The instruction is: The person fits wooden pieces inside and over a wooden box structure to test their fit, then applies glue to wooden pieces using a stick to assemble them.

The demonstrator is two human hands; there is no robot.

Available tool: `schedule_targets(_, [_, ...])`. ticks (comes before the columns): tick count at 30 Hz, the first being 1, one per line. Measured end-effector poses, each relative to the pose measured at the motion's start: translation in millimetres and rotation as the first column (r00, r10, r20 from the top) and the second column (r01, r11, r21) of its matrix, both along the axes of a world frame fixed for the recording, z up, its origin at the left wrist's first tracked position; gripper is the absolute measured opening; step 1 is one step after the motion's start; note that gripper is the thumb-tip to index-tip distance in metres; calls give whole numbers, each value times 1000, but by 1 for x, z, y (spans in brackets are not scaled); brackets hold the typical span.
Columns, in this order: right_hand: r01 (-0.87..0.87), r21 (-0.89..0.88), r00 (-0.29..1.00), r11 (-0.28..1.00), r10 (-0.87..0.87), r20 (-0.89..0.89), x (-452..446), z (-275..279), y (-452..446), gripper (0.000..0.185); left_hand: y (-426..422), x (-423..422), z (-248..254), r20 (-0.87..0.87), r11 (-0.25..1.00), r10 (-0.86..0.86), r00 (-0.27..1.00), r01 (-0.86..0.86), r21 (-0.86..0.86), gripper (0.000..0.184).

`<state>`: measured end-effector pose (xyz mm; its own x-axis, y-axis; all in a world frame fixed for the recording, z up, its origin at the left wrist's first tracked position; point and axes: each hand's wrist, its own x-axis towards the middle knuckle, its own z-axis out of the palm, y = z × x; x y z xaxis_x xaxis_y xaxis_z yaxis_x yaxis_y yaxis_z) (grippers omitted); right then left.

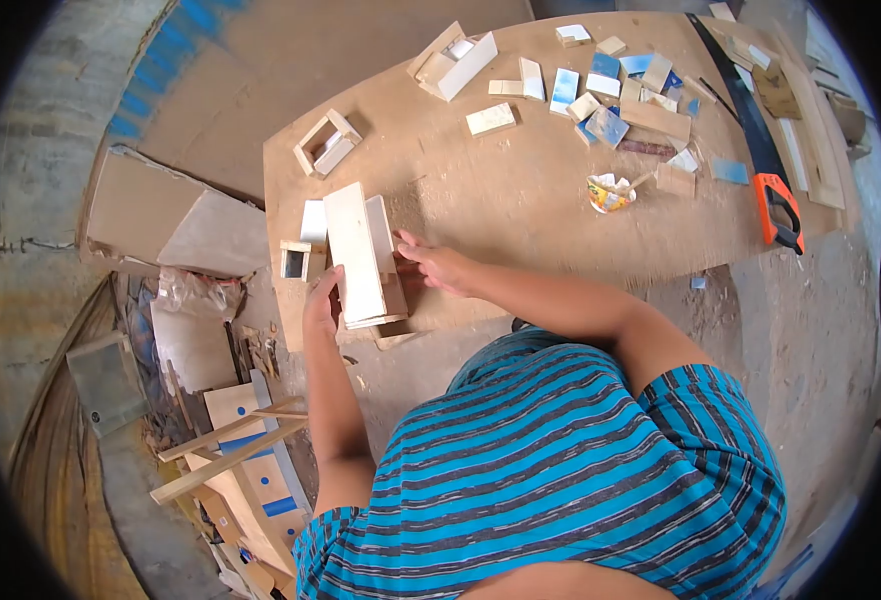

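A long open wooden box (357,255) with a pale, broad board on top stands at the near left of the worktable, close to the edge. My left hand (323,300) is closed against its left side, with fingertips on the board. On the right, my right hand (435,265) has its fingers stretched out towards the box's side panel; whether they touch it I cannot tell. Beside the box on the left are a small wooden frame piece (296,261) and a white block (314,220).
Behind the box lie a small wooden frame (328,143) and an open wooden box (454,60). Several blue and white offcuts (609,125), a small printed cup (612,192) and an orange-handled handsaw (779,210) occupy the right side of the table (521,210). Wooden boards (251,450) lean at lower left.
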<state>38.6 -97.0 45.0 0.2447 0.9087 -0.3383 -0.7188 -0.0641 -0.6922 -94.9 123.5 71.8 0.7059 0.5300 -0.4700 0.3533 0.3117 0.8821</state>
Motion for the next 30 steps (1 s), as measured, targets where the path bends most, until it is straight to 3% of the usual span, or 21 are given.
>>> schedule_targets(2, [37, 38, 997, 999, -34, -67, 1, -12, -5, 70, -2, -1, 2, 9, 1000, 5, 1000, -5, 3, 37])
schedule_targets(7, [24, -40, 890, 999, -3, 457, 5, -34, -66, 39, 10, -5, -13, 52, 999, -40, 998, 41, -12, 39])
schedule_targets(9, [35, -74, 803, 997, 16, 596, 7, -29, -110, 30, 6, -8, 0, -81, 991, -7, 997, 18, 134, 45])
schedule_targets(12, [60, -181, 695, 982, 89, 713, 18, -8, -190, 26, 10, -21, 29, 59, 941, 88, 994, -102, 321, 52])
schedule_targets(14, [177, -195, 562, 965, 64, 825, 25, -8, -244, 22, 3, -30, 44, 213, 890, 112, 971, -193, 413, 53])
schedule_targets(16, [356, -231, 536, 905, 5, 844, 33, 9, -291, 17, -31, -21, 80, 287, 846, 92, 953, -227, 482, 51])
schedule_targets(18, [600, -160, 357, 784, -83, 930, 48, 13, -326, 12, -70, -7, 95, 309, 822, 64, 949, -226, 524, 48])
schedule_targets(20, [764, -296, 353, 574, 13, 936, 75, 27, -355, 18, -113, 16, 84, 244, 803, -147, 959, -28, 595, 46])
schedule_targets(22, [850, -156, 109, 502, 122, 987, 103, 31, -368, 28, -154, 47, 52, 137, 785, -306, 942, 168, 596, 60])
schedule_targets(23, [877, -70, -19, 476, 180, 983, 114, 31, -373, 34, -182, 64, 44, 48, 682, -395, 918, 258, 684, 68])
schedule_targets(24, [859, -47, -66, 509, 201, 977, 122, 29, -372, 38, -210, 83, 37, -50, 563, -466, 883, 340, 754, 76])
schedule_targets(26, [813, -10, -160, 582, 239, 958, 140, 21, -366, 46, -256, 116, 7, -57, 477, -528, 847, 352, 805, 91])
schedule_targets(29, [692, -147, -67, 707, 264, 962, 157, 12, -372, 47, -314, 156, -16, -80, 465, -501, 862, 346, 815, 110])
schedule_targets(30, [655, -123, -117, 745, 260, 958, 163, 12, -378, 47, -326, 166, -26, -62, 486, -485, 872, 328, 810, 113])
